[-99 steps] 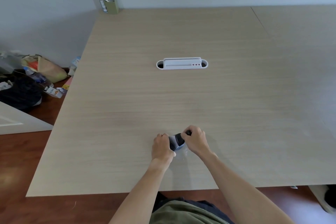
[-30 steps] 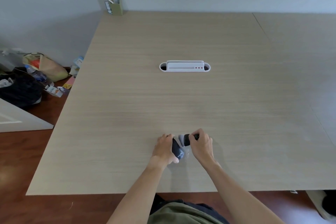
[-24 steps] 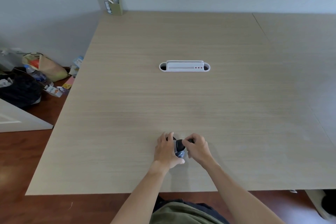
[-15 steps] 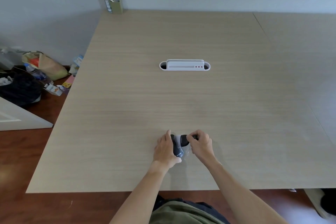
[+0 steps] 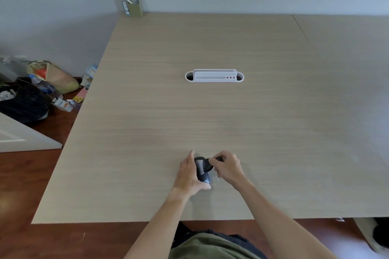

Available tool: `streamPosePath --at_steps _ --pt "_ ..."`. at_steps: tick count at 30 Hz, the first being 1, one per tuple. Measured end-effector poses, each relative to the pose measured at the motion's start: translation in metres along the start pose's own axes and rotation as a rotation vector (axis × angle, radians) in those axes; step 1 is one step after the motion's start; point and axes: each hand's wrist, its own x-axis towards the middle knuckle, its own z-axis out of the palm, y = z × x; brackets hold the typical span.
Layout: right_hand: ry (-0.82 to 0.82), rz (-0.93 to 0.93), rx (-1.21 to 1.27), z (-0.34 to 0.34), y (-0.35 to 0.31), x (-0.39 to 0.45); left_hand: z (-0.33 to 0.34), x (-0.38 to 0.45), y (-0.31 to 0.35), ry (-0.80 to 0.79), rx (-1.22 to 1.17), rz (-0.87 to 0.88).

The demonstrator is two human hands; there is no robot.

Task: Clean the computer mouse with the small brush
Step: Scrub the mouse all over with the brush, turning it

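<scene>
Both hands [image 5: 189, 172] around dark mouse [image 5: 202, 170]

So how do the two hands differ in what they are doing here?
The left hand wraps the side of the computer mouse, steadying it; the right hand pinches the small brush in its fingertips. Left lies flatter, right is curled. Both are bare and meet over the table.

we see soft, even daylight with a pale sheen on the table [image 5: 242, 111] (brighter toward the right). shadows are faint, edges bow from the wide lens, and detail is slightly soft.
</scene>
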Motion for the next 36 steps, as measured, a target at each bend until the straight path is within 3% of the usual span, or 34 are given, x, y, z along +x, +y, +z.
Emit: streamPosePath --at_steps 2,5,7,9,14,20,25,28,32,36 --pt "0.004 -0.014 -0.064 0.003 0.003 0.002 -0.001 0.000 0.001 0.007 -0.002 -0.020" --pt "0.219 0.005 -0.153 -0.002 0.006 0.009 -0.002 0.000 0.003 0.003 0.039 -0.046" --pt "0.278 -0.014 -0.127 -0.005 0.004 0.011 -0.003 -0.001 0.004 0.000 0.041 -0.057" --pt "0.255 -0.047 -0.049 -0.004 0.000 0.009 -0.003 0.000 0.005 -0.001 0.039 -0.062" --pt "-0.027 -0.031 -0.077 0.009 0.000 0.002 -0.004 -0.001 0.006 -0.001 0.050 -0.069" --pt "0.301 -0.037 -0.149 0.014 -0.005 0.004 -0.005 -0.001 0.008 0.000 0.072 -0.071" --pt "0.096 -0.052 -0.120 0.020 -0.012 0.007 -0.004 -0.002 0.009 -0.004 0.075 -0.051" --pt "0.236 0.025 -0.216 0.017 -0.006 0.010 -0.006 -0.002 0.010 -0.012 0.062 -0.085" --pt "0.313 -0.072 -0.112 0.011 -0.010 0.009 -0.007 -0.002 0.010 -0.021 0.061 -0.079" --pt "0.117 -0.065 -0.052 0.006 -0.004 0.006 -0.006 0.002 0.009 -0.026 0.068 -0.031"
